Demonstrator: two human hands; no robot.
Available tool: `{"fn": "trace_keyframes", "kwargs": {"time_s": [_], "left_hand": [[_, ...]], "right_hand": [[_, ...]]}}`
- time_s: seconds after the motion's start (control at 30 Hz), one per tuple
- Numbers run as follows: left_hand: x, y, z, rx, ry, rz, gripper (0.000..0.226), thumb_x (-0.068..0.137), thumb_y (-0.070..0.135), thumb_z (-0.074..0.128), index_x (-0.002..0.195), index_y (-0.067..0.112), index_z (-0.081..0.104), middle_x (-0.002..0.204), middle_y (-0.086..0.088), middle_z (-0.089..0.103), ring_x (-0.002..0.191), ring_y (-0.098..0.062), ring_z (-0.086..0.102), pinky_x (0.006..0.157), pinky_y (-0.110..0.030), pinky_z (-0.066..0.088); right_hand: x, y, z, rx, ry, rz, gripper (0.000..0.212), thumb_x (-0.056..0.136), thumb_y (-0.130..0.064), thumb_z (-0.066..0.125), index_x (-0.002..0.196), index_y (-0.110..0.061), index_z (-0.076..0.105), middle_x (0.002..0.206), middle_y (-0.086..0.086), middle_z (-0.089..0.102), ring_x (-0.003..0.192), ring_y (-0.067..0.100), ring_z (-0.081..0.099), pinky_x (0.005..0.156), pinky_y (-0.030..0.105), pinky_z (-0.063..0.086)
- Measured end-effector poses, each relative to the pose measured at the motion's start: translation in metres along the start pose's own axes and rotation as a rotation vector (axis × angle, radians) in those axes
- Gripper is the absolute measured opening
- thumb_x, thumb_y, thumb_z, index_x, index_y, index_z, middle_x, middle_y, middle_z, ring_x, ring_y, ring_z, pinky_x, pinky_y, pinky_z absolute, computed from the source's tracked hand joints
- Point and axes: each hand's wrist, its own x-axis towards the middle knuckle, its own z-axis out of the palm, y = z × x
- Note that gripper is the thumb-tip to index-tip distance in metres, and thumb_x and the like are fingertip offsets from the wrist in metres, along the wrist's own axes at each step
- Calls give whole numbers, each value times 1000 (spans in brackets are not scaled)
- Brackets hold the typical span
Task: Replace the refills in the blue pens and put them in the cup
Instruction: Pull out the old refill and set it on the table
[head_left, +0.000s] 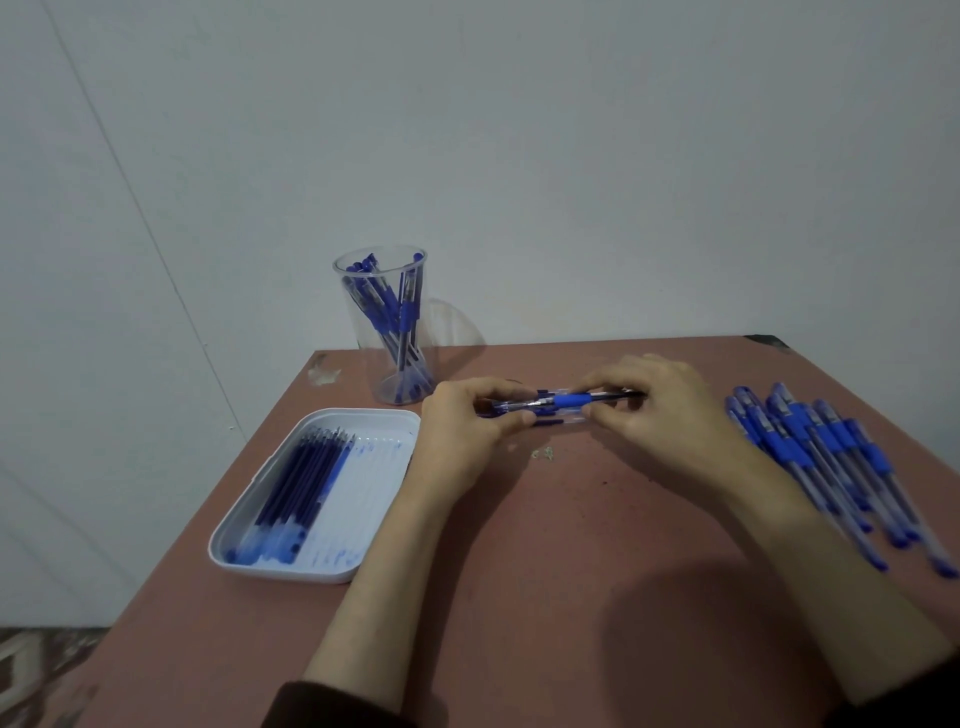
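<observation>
Both my hands hold one blue pen level above the middle of the table. My left hand grips its clear barrel end, and my right hand pinches the end by the blue rubber grip. A second clear piece with blue parts shows just under the pen; I cannot tell whether it is held. A clear plastic cup with several blue pens stands upright at the far left. A white tray at the left holds several dark blue refills.
A pile of several blue pens lies on the right side of the brown table, close to my right forearm. The table's left edge runs just beside the tray. A pale wall stands right behind the cup.
</observation>
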Motion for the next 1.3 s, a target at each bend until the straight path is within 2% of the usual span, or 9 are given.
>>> {"fn": "trace_keyframes", "kwargs": {"time_s": [0.2,0.37,0.53,0.77,0.9,1.03,1.17,1.27,1.3], "left_hand": [[-3,3,0,-6,-45,2,21,74,4,77,92,14,76,88,3,72,81,-9,66,69,-9,49],[-4,5,0,-63,-60,-1,21,73,5,78,88,18,76,89,-4,74,87,-20,69,80,-26,55],[-5,7,0,-23,-73,29,20,72,4,79,89,15,77,76,7,71,74,-6,63,72,-20,52],[-5,3,0,-1,-74,20,21,72,4,79,91,12,77,75,8,71,70,-3,63,72,-20,51],[-5,4,-2,1,-65,21,20,72,5,79,90,14,78,79,5,74,77,-12,68,76,-26,53],[-4,4,-2,38,-61,20,19,73,7,79,91,14,77,82,3,73,80,-11,67,75,-23,53],[-3,12,-6,-49,-35,22,20,76,7,77,95,13,76,84,2,73,78,-4,65,76,-16,52],[-5,25,-7,-234,52,69,20,80,5,72,97,16,72,70,9,68,71,-5,64,72,-21,53],[-6,30,-7,-296,103,87,21,81,3,71,96,17,70,71,9,67,74,-9,66,73,-25,55]], "right_hand": [[-2,-3,2,29,-12,-27,20,82,-26,65,97,-37,72,80,-13,64,79,11,50,74,39,45],[-3,-6,4,126,-14,-6,17,82,-24,69,96,-32,73,81,-8,65,82,13,53,76,40,45],[-3,-7,6,195,-42,2,16,81,-17,71,93,-27,75,86,-6,69,86,15,57,79,37,45],[0,-9,7,216,-86,1,16,82,-12,70,93,-22,76,77,-19,59,81,6,53,71,21,37],[1,-9,7,268,-88,10,17,82,-11,70,94,-22,76,84,-14,66,83,5,58,72,19,43],[0,-10,10,279,-95,10,19,82,-11,69,93,-24,76,87,-10,70,84,7,61,77,27,47],[2,-10,9,444,-74,47,18,84,-13,69,90,-30,74,81,-4,71,76,11,62,68,17,46],[3,-18,13,601,-8,35,19,86,-17,67,95,-33,72,79,2,70,73,26,59,68,31,51],[3,-20,16,627,-4,30,22,87,-20,66,102,-36,70,81,-3,71,77,23,62,71,35,52]]}}
